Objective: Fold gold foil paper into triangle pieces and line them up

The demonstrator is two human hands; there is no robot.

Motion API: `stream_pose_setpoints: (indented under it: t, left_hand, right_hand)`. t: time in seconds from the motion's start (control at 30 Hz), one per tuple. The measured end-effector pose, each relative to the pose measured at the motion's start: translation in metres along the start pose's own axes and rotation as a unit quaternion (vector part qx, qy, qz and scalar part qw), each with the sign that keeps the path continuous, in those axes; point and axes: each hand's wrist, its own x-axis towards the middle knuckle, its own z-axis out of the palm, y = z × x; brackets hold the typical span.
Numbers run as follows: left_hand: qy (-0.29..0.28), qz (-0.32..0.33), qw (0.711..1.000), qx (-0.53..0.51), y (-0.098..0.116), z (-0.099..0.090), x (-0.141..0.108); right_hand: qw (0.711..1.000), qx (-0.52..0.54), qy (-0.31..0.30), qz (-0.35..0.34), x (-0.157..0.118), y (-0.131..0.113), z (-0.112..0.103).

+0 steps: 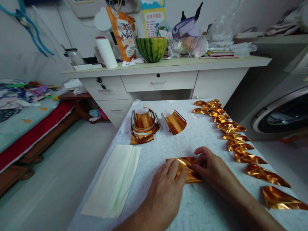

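Observation:
A small gold foil sheet point(189, 176) lies on the cloth-covered table in front of me. My left hand point(167, 184) rests flat across its left part, fingers stretched out and thumb apart. At the sheet's right edge, my right hand point(209, 163) has thumb and curled fingers pinched on the foil. Beyond my hands a curved stack of gold foil sheets point(143, 122) stands at the back left. Beside it is a smaller curled foil piece point(176, 122). Folded gold foil shapes point(237, 138) form a row down the table's right side.
White folded paper point(112, 181) lies left on the table point(154, 205). Behind stands a white desk point(158, 81) with half a watermelon point(152, 49), an orange snack bag point(123, 35) and a paper roll point(106, 53). A washing machine point(286, 106) is at right, a bed point(31, 128) at left.

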Motion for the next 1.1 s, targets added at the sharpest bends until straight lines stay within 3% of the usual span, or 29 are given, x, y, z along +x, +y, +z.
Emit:
stream_pose_setpoints:
  t: [0.13,0.57,0.83,1.1]
  left_hand:
    - [0.0,-0.004,1.0,0.0,0.001,0.001,0.0]
    - [-0.025,-0.01,1.0,-0.012,0.002,-0.004,0.004]
    - [-0.004,0.002,1.0,-0.021,0.001,0.0,0.002]
    - [-0.02,0.01,0.999,-0.025,0.002,-0.004,0.002]
  right_hand:
    - [0.999,-0.03,-0.032,-0.012,-0.002,-0.005,-0.003]
    - [0.995,-0.064,-0.054,-0.055,-0.004,-0.012,-0.01]
    - [0.98,-0.2,0.012,-0.007,0.0,-0.005,-0.001]
    - [0.978,-0.202,0.036,0.037,0.0,-0.003,0.004]
